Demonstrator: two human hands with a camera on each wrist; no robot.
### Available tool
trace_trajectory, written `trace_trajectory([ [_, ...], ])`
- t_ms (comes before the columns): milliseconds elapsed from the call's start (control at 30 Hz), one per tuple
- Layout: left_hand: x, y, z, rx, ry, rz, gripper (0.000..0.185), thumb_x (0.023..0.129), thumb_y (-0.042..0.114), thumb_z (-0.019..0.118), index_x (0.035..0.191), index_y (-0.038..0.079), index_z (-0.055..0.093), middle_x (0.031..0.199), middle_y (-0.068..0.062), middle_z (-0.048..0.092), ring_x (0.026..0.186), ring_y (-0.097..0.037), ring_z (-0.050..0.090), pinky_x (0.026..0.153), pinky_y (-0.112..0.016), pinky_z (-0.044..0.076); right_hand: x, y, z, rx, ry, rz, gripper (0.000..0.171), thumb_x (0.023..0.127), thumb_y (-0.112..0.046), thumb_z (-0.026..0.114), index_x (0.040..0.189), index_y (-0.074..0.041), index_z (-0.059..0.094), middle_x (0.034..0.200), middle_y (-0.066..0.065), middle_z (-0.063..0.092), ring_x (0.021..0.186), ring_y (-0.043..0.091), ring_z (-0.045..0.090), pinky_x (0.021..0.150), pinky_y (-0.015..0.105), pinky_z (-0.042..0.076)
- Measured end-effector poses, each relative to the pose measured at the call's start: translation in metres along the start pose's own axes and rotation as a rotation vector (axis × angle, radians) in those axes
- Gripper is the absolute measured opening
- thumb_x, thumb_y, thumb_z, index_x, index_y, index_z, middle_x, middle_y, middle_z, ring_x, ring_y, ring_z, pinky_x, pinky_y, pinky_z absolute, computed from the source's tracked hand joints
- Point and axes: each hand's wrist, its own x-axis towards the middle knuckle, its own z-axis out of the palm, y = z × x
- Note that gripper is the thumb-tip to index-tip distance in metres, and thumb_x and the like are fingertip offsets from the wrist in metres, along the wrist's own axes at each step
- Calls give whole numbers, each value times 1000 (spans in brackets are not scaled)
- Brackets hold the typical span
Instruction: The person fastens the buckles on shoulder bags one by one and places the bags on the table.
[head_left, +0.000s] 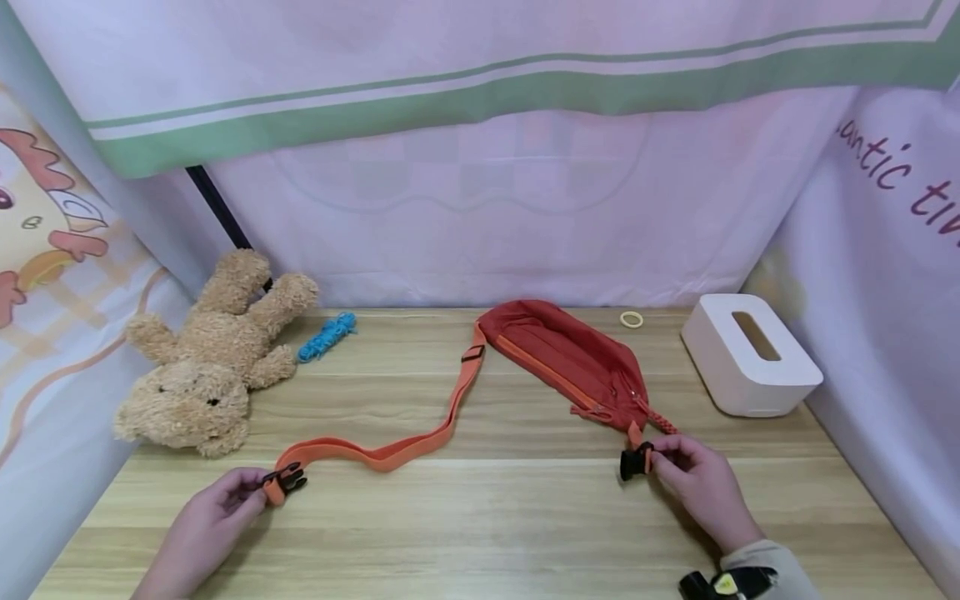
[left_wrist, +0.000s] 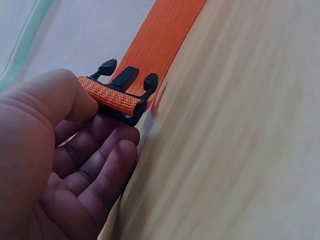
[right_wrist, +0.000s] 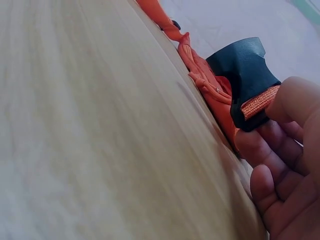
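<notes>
A red waist bag (head_left: 566,358) lies toward the back of the table, its orange strap (head_left: 390,456) winding off to the left. My left hand (head_left: 217,521) pinches the black pronged buckle half (left_wrist: 122,90) at the strap's end, thumb on one side and fingers on the other. The prongs point away from the palm. At the bag's near right corner, my right hand (head_left: 705,483) pinches the black socket half of the buckle (right_wrist: 245,75) by its orange webbing. The two buckle halves are far apart, with bare wood between them.
A plush teddy bear (head_left: 217,358) lies at the left, beside a blue bundle of cord (head_left: 326,337). Behind the bag's right end sits a pale yellow ring (head_left: 632,319). A white tissue box (head_left: 750,392) stands at the right. Printed curtains (head_left: 465,225) hang around the table.
</notes>
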Motion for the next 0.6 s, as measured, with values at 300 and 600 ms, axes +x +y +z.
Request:
trace_trajectory([
  [300, 2, 4, -1, -5, -51, -76, 27, 99, 20, 65, 120, 2, 65, 108, -9, 69, 89, 0, 62, 75, -20, 54, 0, -6, 3, 24, 1, -5, 8, 88, -8, 77, 94, -6, 72, 90, 5, 71, 80, 4, 59, 69, 17, 49],
  [600, 3, 7, -1, -19, -61, -108, 27, 100, 20, 63, 121, 3, 65, 107, -9, 69, 89, -3, 63, 73, -22, 53, 0, -9, 8, 46, 3, 9, 7, 88, -4, 75, 94, -5, 71, 90, 6, 70, 79, 6, 60, 68, 19, 51],
])
